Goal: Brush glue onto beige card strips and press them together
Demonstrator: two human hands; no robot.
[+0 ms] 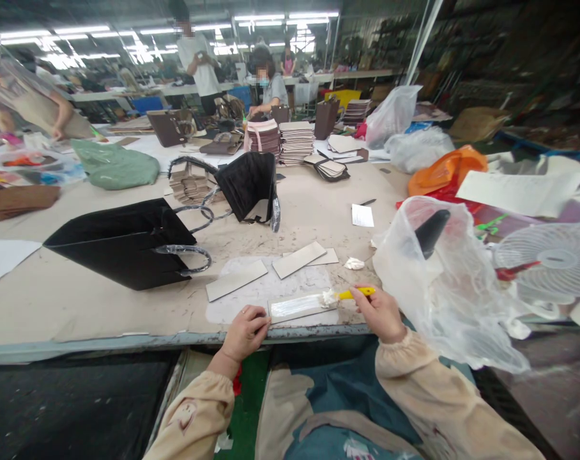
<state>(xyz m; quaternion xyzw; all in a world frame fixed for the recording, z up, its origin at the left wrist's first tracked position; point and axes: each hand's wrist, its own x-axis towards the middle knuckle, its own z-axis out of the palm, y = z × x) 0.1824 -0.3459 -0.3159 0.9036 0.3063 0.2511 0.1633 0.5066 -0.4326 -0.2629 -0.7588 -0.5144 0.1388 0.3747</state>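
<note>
My right hand (382, 312) grips a yellow-handled brush (361, 291) whose head is covered in white paste. The brush head rests on the right part of a grey cardboard strip (302, 308), which has a shiny white coat along most of its top. With closed fingers, my left hand (246, 329) pinches the strip's left end at the table edge. Behind it, another cardboard strip (237, 281) lies flat, and two more strips (299, 259) overlap. A white crumpled lump (354, 263) lies beyond the brush.
Black handbags (117, 246) with wrapped handles stand on the table (141, 313) to the left. To the right are a clear plastic bag (443, 287) and a white fan (553, 259). Stacked panels (296, 144) stand farther back. Other people work beyond.
</note>
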